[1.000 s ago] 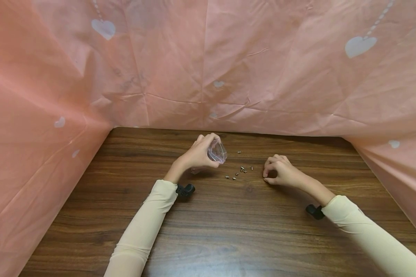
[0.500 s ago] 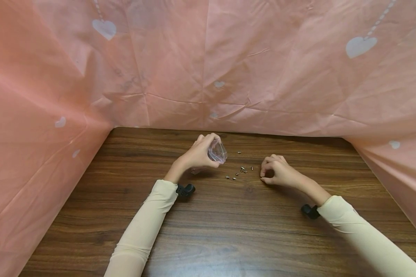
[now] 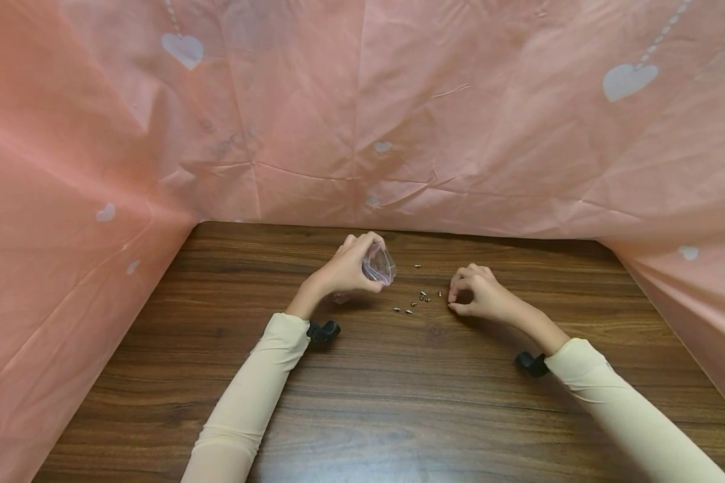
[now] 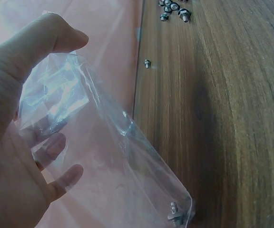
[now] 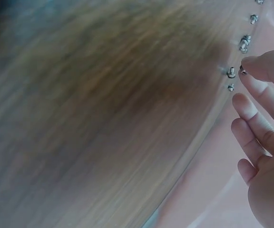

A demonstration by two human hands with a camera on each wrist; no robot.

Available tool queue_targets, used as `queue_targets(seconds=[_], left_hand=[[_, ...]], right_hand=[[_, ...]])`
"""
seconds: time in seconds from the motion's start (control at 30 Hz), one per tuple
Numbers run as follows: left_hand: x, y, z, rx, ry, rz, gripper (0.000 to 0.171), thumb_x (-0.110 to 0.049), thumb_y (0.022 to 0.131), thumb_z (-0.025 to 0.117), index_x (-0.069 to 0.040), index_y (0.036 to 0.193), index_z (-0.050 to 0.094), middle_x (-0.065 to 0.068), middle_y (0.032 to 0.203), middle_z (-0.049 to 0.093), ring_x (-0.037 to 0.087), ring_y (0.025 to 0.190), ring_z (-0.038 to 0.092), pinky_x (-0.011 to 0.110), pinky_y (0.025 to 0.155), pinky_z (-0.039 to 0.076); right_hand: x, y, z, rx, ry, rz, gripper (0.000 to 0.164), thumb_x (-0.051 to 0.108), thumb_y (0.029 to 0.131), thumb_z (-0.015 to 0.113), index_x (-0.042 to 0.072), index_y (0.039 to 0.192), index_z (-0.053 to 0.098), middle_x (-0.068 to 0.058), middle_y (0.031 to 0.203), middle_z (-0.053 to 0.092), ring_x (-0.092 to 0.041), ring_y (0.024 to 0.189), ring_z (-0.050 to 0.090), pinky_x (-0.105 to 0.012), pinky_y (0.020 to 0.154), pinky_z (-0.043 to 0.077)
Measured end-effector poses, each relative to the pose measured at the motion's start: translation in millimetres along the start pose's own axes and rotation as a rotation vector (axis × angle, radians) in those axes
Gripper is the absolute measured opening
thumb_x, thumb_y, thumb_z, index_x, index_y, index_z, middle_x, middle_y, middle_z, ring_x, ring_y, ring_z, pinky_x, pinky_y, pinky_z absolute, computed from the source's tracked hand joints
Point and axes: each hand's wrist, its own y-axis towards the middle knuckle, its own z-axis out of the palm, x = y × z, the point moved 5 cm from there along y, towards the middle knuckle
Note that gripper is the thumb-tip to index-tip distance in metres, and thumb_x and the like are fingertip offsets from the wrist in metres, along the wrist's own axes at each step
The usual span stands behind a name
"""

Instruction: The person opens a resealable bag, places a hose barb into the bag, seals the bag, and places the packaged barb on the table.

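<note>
gripping a clear bag (image 3: 378, 263), the left hand (image 3: 342, 270) curves; the right hand (image 3: 480, 295) pinches a screw (image 5: 243, 71).

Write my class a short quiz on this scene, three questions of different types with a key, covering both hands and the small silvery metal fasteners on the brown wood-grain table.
1. Multiple choice: what does the left hand hold?
A) a green glass bottle
B) a clear plastic bag
C) a white paper cup

2. True or false: the right hand holds nothing.

3. Fill the gap: in the head view, the loose, small silvery metal fasteners lie on the brown wood-grain table, ____ the two hands.

Key:
1. B
2. False; its fingertips pinch one fastener.
3. between
</note>
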Motion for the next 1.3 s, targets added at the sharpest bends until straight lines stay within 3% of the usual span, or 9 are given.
queue_targets(seconds=[0.97,1.3], left_hand=[[1.6,0.0,0.3,0.004,0.0,-0.009,0.07,-0.017,0.067,0.089,-0.015,0.126,0.051,0.004,0.111,0.055,0.024,0.106,0.041,0.039,0.091,0.036],[2.5,0.3,0.1,0.007,0.006,-0.006,0.068,-0.018,0.069,0.088,-0.016,0.125,0.05,0.004,0.108,0.052,0.024,0.105,0.04,0.038,0.089,0.035]], right_hand=[[18,27,-6,-0.094,0.09,-0.037,0.014,0.005,0.079,0.081,0.016,0.078,0.071,-0.005,0.097,0.066,-0.024,0.095,0.051,-0.054,0.098,0.027],[29,38,-8,-0.116,0.088,-0.049,0.014,0.005,0.08,0.081,0.016,0.079,0.072,-0.005,0.099,0.067,-0.022,0.094,0.049,-0.049,0.093,0.029]])
